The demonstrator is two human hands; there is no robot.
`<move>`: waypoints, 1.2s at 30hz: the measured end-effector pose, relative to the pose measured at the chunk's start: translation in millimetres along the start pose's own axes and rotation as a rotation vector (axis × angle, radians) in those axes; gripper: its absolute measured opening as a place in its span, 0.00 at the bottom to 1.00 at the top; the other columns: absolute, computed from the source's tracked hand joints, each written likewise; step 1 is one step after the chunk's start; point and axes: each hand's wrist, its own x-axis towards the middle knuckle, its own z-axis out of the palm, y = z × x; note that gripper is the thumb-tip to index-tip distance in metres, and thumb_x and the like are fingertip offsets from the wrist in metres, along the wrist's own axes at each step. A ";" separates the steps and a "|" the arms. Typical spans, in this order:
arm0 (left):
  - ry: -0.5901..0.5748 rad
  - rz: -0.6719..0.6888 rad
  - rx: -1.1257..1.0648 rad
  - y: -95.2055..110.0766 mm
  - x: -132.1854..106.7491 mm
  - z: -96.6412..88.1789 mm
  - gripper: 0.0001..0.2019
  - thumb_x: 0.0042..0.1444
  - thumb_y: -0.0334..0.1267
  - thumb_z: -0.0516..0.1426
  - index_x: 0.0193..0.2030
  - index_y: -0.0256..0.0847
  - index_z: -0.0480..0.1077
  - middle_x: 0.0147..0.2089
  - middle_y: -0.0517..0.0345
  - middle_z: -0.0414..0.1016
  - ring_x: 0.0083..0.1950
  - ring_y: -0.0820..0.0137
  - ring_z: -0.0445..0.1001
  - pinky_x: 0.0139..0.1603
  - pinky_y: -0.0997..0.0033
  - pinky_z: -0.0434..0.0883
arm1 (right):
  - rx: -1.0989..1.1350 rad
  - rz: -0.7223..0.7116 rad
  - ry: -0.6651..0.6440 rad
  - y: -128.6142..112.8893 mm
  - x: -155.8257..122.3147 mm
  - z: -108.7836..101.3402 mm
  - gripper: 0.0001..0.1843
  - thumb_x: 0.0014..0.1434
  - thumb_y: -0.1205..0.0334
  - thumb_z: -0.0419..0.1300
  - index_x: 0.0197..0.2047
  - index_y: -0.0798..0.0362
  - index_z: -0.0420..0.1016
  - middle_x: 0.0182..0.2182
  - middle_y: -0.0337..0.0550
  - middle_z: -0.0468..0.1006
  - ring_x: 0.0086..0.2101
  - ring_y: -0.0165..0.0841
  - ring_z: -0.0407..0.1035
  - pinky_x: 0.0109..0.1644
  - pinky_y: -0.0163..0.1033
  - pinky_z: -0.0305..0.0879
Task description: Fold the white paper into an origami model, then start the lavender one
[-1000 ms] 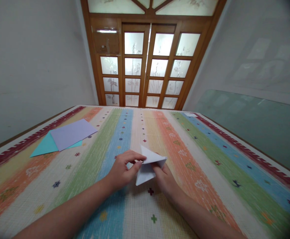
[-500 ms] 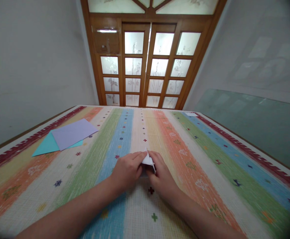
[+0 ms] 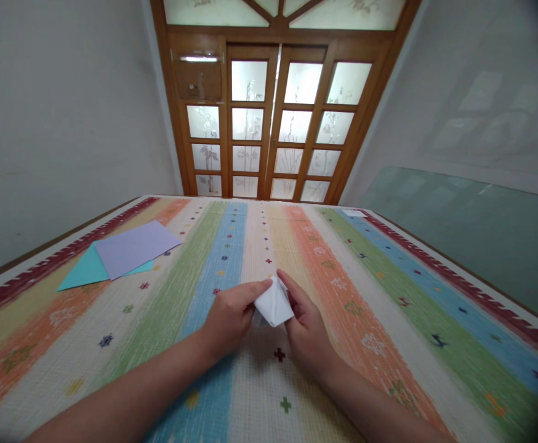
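Head-worn view, up close over the near end of the striped tabletop (image 3: 389,307), tilted forward and down. Left hand (image 3: 229,315) and right hand (image 3: 308,332) right under the lens, mid-tabletop. Facing straight toward the wooden door (image 3: 273,123) beyond the tabletop's far end.

Light: soft, even — backlit door panes (image 3: 292,126) | shadows: faint | edges: bowed, corners perhaps vignetted

Shows two bare forearms (image 3: 149,381), slim and smooth, uncovered all the way down to the bottom edge of the view. Ends them in a bare left grip (image 3: 229,317) and a bare right grip (image 3: 306,329), slender-fingered. Leaves wrists and fingers plain. Renders the nails too small to tell.
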 end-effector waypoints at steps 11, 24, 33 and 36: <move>0.015 -0.092 -0.079 -5.0 -1.4 3.4 0.27 0.57 0.22 0.49 0.61 0.45 0.68 0.56 0.52 0.75 0.57 0.66 0.73 0.58 0.59 0.70 | 0.228 0.184 -0.019 -0.8 6.1 1.4 0.29 0.60 0.62 0.59 0.65 0.50 0.63 0.56 0.51 0.74 0.50 0.40 0.72 0.52 0.47 0.69; 0.010 -0.078 0.208 -0.6 6.1 -3.0 0.22 0.52 0.25 0.59 0.55 0.39 0.71 0.52 0.47 0.78 0.51 0.58 0.77 0.53 0.55 0.74 | -0.153 -0.158 -0.161 -4.7 -5.4 12.5 0.35 0.59 0.74 0.54 0.68 0.44 0.58 0.62 0.46 0.67 0.59 0.41 0.65 0.61 0.52 0.63; 0.099 -0.141 0.094 -18.4 8.2 -12.2 0.14 0.55 0.29 0.59 0.48 0.39 0.76 0.44 0.50 0.81 0.43 0.63 0.80 0.48 0.64 0.74 | -0.115 -0.237 -0.279 -15.8 -15.8 18.3 0.33 0.63 0.66 0.56 0.69 0.43 0.55 0.66 0.48 0.58 0.63 0.44 0.57 0.59 0.52 0.68; 0.153 -0.200 -0.005 -19.7 9.3 -14.1 0.10 0.55 0.31 0.58 0.42 0.40 0.79 0.40 0.53 0.82 0.39 0.65 0.80 0.43 0.67 0.75 | 0.020 -0.151 -0.259 -17.7 -14.6 17.0 0.23 0.66 0.62 0.55 0.63 0.44 0.66 0.65 0.49 0.60 0.59 0.44 0.64 0.54 0.51 0.72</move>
